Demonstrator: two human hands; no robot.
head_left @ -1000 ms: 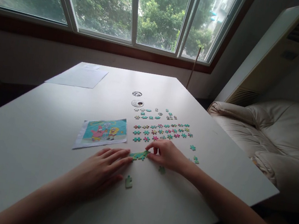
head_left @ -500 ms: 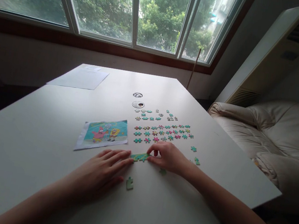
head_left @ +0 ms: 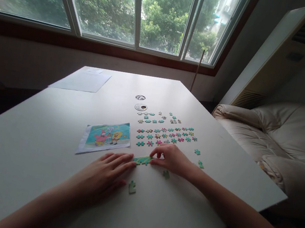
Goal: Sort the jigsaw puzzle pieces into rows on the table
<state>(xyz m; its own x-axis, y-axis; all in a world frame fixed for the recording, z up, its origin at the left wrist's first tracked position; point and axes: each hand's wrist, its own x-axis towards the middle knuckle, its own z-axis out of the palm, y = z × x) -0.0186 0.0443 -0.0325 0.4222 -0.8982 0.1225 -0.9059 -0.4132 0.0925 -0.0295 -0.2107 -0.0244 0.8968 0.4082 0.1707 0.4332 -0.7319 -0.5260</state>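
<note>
A short strip of joined green puzzle pieces (head_left: 142, 160) lies on the white table between my hands. My left hand (head_left: 112, 167) rests flat with its fingers stretched out, fingertips touching the strip's left end. At the right end, my right hand (head_left: 172, 159) pinches a puzzle piece between thumb and forefinger; the fingers mostly cover that piece. One loose green piece (head_left: 132, 187) lies below the strip, and another piece (head_left: 166, 174) sits under my right wrist. Left of the strip is a printed cartoon picture (head_left: 108, 136) on a sheet of paper.
Several rows of loose puzzle pieces (head_left: 163, 133) spread beyond my right hand, with two more pieces (head_left: 200, 164) to the right. Two round discs (head_left: 141, 107) lie farther back. A large paper sheet (head_left: 81, 80) is at the far left. A pale sofa (head_left: 249, 121) stands beyond the table's right edge.
Almost nothing differs. Both hands stay at the strip, and the view has shifted very slightly.
</note>
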